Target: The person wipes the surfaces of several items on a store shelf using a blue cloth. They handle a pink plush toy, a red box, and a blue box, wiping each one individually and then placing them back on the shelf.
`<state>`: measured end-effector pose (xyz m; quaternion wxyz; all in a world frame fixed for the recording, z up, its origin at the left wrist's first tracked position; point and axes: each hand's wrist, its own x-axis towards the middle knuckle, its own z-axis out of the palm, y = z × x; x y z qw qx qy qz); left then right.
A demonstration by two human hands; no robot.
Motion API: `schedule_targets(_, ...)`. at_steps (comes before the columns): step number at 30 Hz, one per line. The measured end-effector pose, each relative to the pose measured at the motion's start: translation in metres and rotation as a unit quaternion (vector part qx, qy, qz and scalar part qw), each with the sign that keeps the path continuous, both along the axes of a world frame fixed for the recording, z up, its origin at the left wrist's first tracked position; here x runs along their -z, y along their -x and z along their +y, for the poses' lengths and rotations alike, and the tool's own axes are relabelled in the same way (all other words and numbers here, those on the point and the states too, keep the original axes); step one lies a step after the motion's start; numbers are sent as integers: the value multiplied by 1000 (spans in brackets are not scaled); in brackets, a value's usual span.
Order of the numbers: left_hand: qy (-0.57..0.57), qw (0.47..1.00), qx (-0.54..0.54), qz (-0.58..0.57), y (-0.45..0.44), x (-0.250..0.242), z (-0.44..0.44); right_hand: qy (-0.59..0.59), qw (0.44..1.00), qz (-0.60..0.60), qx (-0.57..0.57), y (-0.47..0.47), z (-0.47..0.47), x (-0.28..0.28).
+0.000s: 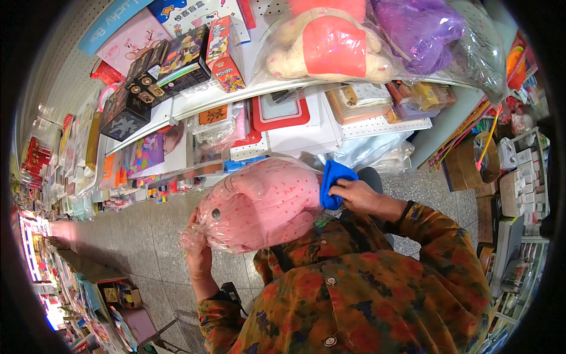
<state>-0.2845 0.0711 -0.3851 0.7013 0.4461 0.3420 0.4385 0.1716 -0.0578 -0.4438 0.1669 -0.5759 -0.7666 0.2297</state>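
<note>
A pink plush toy (274,199) with red spots, wrapped in a clear plastic bag, is held in front of my body above the floor. My left hand (199,252) grips the gathered end of the bag at the left; some of its fingers are hidden behind the plastic. At the other end, my right hand (353,194) pinches a folded blue cloth (334,177). The cloth lies against the right end of the wrapped toy.
Ahead, a white shelf (190,104) holds boxed toys (183,57) and a bagged cream plush toy (327,48). A lower shelf carries a red-framed board (281,110) and packets. At the right stand a cardboard box (468,161) and a rack (526,177). Goods line the left aisle.
</note>
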Motion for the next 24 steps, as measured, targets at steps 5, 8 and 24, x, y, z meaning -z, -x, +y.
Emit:
schedule_targets(5, 117, 991, -67, -23, 12, 13, -3, 29, 949, 185, 253, -6, 15, -6)
schedule_targets(8, 174, 982, -56, 51, 21, 14, -2, 31, 919, 268, 288, 1, 44, -31)
schedule_targets(24, -70, 997, -8, -34, -4, -33, 17, -179, 978, 107, -14, 109, 81, -71)
